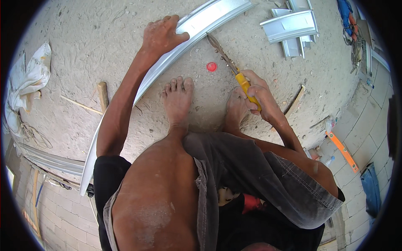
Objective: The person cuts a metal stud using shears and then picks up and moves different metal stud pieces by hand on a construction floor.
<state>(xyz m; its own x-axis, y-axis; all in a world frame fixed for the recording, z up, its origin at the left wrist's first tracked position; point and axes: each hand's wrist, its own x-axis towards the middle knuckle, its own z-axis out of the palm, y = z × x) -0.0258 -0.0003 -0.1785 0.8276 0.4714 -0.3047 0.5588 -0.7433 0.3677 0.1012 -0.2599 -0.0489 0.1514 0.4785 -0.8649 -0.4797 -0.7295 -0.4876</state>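
A long silver metal channel [211, 16] runs diagonally from the top centre down past my left side, over dusty ground. My left hand [163, 37] grips it near the top, fingers bent over its edge. My right hand [255, 92] is closed round the yellow handles [247, 90] of metal snips, whose dark jaws point up-left and reach the channel's lower edge; I cannot tell whether they bite into it. My bare feet [176, 100] rest on the ground below the channel, and a small red disc [212, 67] lies between them and the snips.
Short channel offcuts [289, 27] lie top right, near a bundle of cords [354, 46]. A white sack [31, 77] and more metal strips [50, 157] lie left. An orange level [341, 150] and blue cloth [370, 188] lie right, with wooden sticks [101, 96] scattered about.
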